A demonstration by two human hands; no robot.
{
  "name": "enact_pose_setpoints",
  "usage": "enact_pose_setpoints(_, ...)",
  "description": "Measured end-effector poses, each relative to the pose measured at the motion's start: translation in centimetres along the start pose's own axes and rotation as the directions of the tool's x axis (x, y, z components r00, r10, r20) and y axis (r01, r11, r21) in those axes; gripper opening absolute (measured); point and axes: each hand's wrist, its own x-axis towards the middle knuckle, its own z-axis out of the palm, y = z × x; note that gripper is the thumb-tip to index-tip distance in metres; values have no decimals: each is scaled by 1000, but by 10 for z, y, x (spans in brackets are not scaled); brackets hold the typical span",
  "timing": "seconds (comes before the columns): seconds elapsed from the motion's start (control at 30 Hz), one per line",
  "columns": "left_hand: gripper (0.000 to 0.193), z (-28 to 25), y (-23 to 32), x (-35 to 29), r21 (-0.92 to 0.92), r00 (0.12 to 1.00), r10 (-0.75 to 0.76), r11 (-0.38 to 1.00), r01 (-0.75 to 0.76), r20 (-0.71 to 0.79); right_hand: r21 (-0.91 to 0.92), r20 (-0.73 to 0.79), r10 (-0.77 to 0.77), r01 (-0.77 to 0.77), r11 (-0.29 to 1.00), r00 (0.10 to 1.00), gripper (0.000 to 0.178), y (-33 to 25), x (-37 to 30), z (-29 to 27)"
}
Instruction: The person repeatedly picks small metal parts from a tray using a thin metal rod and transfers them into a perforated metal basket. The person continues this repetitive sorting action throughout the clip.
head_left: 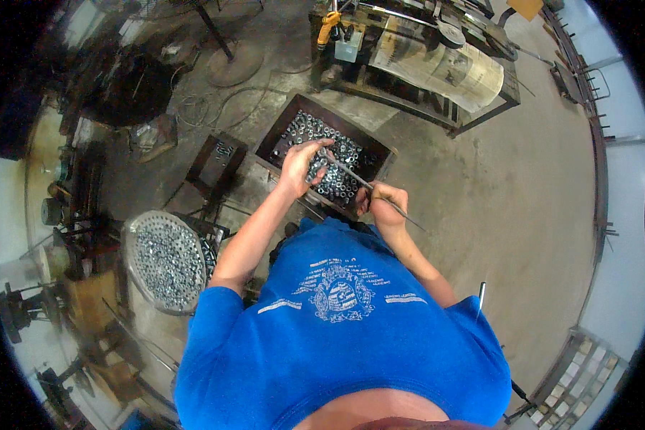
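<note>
My right hand (pixel 387 204) is closed round a thin metal rod (pixel 352 174), which slants up to the left over a dark metal box (pixel 338 119). Loose shiny nuts (pixel 342 152) cover much of the box's bottom. Above the left part of the box is my left hand (pixel 302 166), its fingers stretched out and the thumb apart from them. The rod's far end meets the left fingertips. Whether a small nut sits at that end is too small to tell.
Left of me stands a round perforated metal basket (pixel 130 247) heaped with small metal parts. A smaller dark tray (pixel 206 174) holds a few pieces. Beyond the box, a workbench (pixel 509 94) carries an orange-handled air gun (pixel 327 30). A hose (pixel 226 107) lies on the floor.
</note>
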Motion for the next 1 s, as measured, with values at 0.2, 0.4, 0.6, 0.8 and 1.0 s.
enact_pose_setpoints(0.2,30,1,-6,1,-13,999,27,1000,-27,23,68,-108,99,-92,993,989,25,-6,-4,1)
enact_pose_setpoints(0.4,32,4,-13,-1,44,998,21,999,-24,60,83,-100,57,-49,995,993,29,-6,-13,-8)
enact_pose_setpoints(0.6,36,6,-22,-1,-102,988,17,995,-1,156,488,-152,221,-121,864,963,12,4,-9,-5)
enact_pose_setpoints(0.8,26,16,-33,-5,-144,983,-47,987,74,177,641,-129,272,-129,757,954,13,14,-1,-1)
enact_pose_setpoints(1.0,24,15,-47,-7,-79,971,-84,991,104,222,669,-77,348,-211,713,934,13,31,10,5)
